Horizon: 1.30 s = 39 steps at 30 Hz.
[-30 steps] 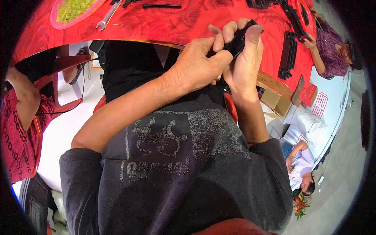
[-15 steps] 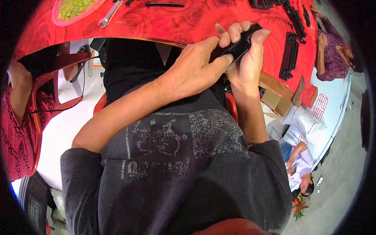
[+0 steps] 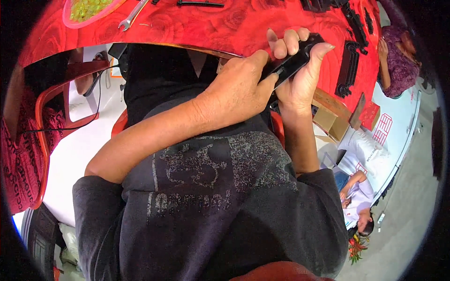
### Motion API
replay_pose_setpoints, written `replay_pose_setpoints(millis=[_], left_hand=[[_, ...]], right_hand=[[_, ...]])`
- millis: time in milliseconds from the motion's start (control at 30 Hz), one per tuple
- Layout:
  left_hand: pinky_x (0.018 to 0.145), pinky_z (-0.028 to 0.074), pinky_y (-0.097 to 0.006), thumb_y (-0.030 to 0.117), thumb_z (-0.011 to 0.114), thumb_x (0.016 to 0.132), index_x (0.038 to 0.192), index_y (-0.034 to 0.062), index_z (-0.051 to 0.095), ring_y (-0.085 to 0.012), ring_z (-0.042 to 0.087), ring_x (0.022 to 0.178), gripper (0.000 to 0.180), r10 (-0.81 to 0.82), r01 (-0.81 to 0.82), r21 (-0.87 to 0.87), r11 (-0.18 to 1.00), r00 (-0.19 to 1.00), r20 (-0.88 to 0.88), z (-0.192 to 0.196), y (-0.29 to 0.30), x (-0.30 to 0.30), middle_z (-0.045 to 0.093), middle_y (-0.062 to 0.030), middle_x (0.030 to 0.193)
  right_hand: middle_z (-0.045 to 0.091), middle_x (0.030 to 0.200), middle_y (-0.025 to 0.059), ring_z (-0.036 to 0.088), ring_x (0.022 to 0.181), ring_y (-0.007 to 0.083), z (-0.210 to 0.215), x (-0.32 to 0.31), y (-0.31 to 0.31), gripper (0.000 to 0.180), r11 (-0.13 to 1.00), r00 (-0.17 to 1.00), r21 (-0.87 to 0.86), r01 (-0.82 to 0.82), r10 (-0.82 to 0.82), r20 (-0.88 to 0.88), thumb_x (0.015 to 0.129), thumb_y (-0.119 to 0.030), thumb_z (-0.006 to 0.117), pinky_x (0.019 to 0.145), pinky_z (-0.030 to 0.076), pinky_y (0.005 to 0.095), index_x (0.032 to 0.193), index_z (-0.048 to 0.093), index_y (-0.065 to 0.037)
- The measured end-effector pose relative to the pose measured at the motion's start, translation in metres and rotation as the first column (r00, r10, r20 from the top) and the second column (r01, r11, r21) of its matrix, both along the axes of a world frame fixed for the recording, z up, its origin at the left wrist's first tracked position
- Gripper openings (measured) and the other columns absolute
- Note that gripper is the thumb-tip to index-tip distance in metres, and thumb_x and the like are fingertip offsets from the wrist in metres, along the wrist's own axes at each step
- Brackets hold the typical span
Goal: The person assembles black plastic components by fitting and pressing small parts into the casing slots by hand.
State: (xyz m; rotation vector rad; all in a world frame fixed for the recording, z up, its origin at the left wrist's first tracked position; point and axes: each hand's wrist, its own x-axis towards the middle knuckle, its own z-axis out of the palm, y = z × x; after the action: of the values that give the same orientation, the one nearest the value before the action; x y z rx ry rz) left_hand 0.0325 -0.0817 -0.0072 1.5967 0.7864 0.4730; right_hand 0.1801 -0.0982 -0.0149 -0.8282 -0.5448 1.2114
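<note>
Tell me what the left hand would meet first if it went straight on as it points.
The left hand would likely meet the black part it seems to touch, in the right hand; depth is unclear.

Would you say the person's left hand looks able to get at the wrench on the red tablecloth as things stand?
Probably yes, though the left hand is busy on the black part; the right hand holds that too, and nothing visible seems to block the way to the wrench.

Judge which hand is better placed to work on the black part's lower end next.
Probably the left hand: its thumb lies at that end of the black part, while the right hand cradles the part between fingers and thumb, apparently better suited to steadying.
</note>
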Motion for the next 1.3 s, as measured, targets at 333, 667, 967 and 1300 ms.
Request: replay_pose_setpoints(millis=[333, 667, 967, 1300], left_hand=[[0.060, 0.049, -0.044, 0.014, 0.063, 0.088, 0.095, -0.0073, 0.054, -0.0404, 0.066, 0.072, 0.024, 0.066, -0.061, 0.060, 0.996, 0.995, -0.080, 0.010, -0.003, -0.001, 0.061, -0.0265, 0.074], [0.055, 0.052, -0.037, 0.016, 0.060, 0.092, 0.109, -0.0062, 0.054, -0.0244, 0.068, 0.059, 0.029, 0.006, -0.007, -0.024, 1.000, 1.000, -0.017, 0.001, -0.001, 0.002, 0.065, -0.0178, 0.067], [0.068, 0.051, -0.051, 0.018, 0.062, 0.086, 0.091, -0.0074, 0.056, -0.0454, 0.064, 0.073, 0.026, 0.122, -0.127, 0.065, 0.990, 0.990, 0.070, -0.002, -0.004, 0.004, 0.062, -0.0291, 0.074], [0.058, 0.053, -0.034, 0.014, 0.056, 0.094, 0.122, -0.0046, 0.053, -0.0205, 0.067, 0.061, 0.034, -0.005, 0.002, -0.059, 0.998, 0.999, -0.047, 0.002, -0.005, -0.011, 0.064, -0.0148, 0.071]], right_hand=[[0.046, 0.070, 0.0012, 0.059, 0.061, 0.0217, -0.001, -0.008, -0.002, 0.057, 0.996, 0.988, -0.036, 0.088, -0.082, 0.131, 0.091, -0.067, 0.045, 0.100, 0.044, 0.0533, 0.098, 0.044, -0.010], [0.046, 0.071, 0.0012, 0.061, 0.063, 0.0226, 0.000, -0.006, -0.005, 0.060, 0.996, 0.993, -0.028, 0.089, -0.086, 0.082, 0.089, -0.070, 0.044, 0.098, 0.045, 0.0516, 0.097, 0.043, -0.011], [0.046, 0.071, 0.0016, 0.061, 0.062, 0.0226, 0.002, -0.013, -0.004, 0.059, 0.996, 0.987, -0.039, 0.086, -0.080, 0.141, 0.091, -0.069, 0.043, 0.096, 0.046, 0.0515, 0.095, 0.042, -0.010], [0.047, 0.072, 0.0020, 0.061, 0.063, 0.0215, 0.001, -0.008, -0.002, 0.058, 0.997, 0.994, -0.029, 0.069, -0.067, 0.089, 0.091, -0.068, 0.044, 0.096, 0.046, 0.0516, 0.095, 0.044, -0.010]])
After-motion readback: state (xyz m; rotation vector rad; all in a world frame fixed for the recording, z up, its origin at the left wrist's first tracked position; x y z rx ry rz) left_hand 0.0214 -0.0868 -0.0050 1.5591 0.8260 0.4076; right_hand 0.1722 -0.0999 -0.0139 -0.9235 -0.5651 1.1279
